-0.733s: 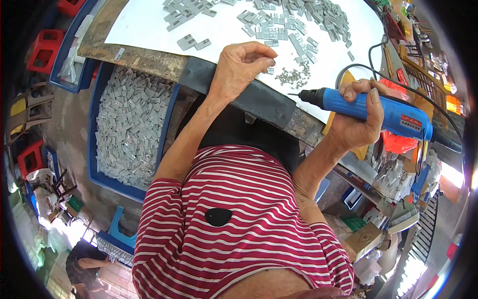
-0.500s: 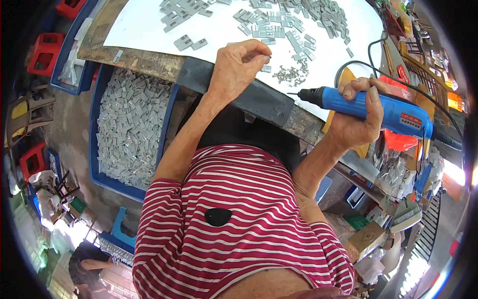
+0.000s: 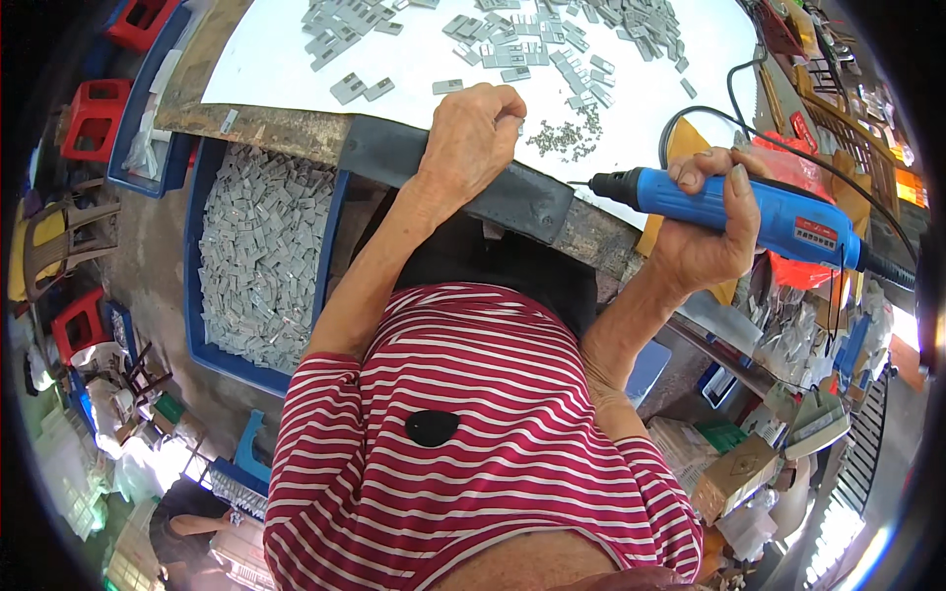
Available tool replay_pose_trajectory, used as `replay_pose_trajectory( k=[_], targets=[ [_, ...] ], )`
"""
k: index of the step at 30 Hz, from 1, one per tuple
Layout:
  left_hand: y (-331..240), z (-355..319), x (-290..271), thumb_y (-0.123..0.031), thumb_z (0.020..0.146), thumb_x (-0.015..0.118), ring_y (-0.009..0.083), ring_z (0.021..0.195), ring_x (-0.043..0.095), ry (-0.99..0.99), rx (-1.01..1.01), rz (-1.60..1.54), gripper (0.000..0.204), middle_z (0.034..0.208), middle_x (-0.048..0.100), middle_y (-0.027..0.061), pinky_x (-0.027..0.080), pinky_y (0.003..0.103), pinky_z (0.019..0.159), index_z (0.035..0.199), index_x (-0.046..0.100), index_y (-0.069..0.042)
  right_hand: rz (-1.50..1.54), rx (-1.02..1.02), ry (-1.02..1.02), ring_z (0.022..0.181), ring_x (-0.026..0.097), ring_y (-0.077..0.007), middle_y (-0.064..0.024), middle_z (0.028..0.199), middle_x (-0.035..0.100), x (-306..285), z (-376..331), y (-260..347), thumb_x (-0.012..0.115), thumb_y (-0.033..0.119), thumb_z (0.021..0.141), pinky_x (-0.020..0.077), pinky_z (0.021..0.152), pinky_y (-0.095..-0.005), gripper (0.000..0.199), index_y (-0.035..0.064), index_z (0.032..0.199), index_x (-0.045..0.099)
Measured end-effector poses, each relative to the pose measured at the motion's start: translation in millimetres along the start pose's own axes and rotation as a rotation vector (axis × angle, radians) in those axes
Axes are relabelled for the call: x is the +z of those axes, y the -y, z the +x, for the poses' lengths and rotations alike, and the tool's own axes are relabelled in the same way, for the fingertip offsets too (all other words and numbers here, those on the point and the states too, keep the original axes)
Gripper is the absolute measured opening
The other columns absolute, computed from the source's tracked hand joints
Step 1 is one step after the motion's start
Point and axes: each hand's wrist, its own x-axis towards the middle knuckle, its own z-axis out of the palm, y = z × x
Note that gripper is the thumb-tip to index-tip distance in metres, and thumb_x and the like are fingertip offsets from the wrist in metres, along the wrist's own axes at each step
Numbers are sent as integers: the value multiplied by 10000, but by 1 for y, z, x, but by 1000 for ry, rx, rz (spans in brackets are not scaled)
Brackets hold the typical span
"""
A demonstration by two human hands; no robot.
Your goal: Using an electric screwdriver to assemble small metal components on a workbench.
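My right hand is wrapped round a blue electric screwdriver. Its thin bit points left, over the front edge of the white-covered table. At that same edge my left hand has its fingers curled in and pinched. A sliver of grey shows by the fingertips, but what they hold is too hidden to name. Just beyond the knuckles lies a small grey plate with holes. Right of the fingers is a scatter of tiny screws. Several more grey plates lie farther back in groups.
A blue bin full of grey plates stands below the table on the left. A dark metal bar runs along the table's front edge. The screwdriver's black cable loops at right near a red bag. Another person is at lower left.
My left hand has turned slightly, its fingers curling in tighter and lower, and a grey plate beyond its knuckles now shows. The view has shifted a little. My right hand keeps the screwdriver nearly still.
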Motion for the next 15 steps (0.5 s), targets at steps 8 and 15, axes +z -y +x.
replay_pose_trajectory(
  k=[8, 15],
  targets=[
    [-4, 3, 6, -71, 735, 549, 177, 633, 594, 37, -58, 79, 144, 709, 626, 120, 465, 279, 616, 818, 617, 25, 16, -7, -39, 494, 518, -216, -187, 669, 585, -12, 2, 6, 594, 14, 707, 455, 504, -342, 226, -63, 905, 517],
    [-4, 4, 7, -74, 730, 537, 183, 621, 579, 64, -73, 125, 137, 692, 613, 115, 461, 287, 612, 797, 605, 23, -48, 23, 70, 599, 507, -209, -155, 748, 579, -17, 1, 7, 557, 56, 770, 399, 624, -361, 210, -9, 969, 540]
  ],
)
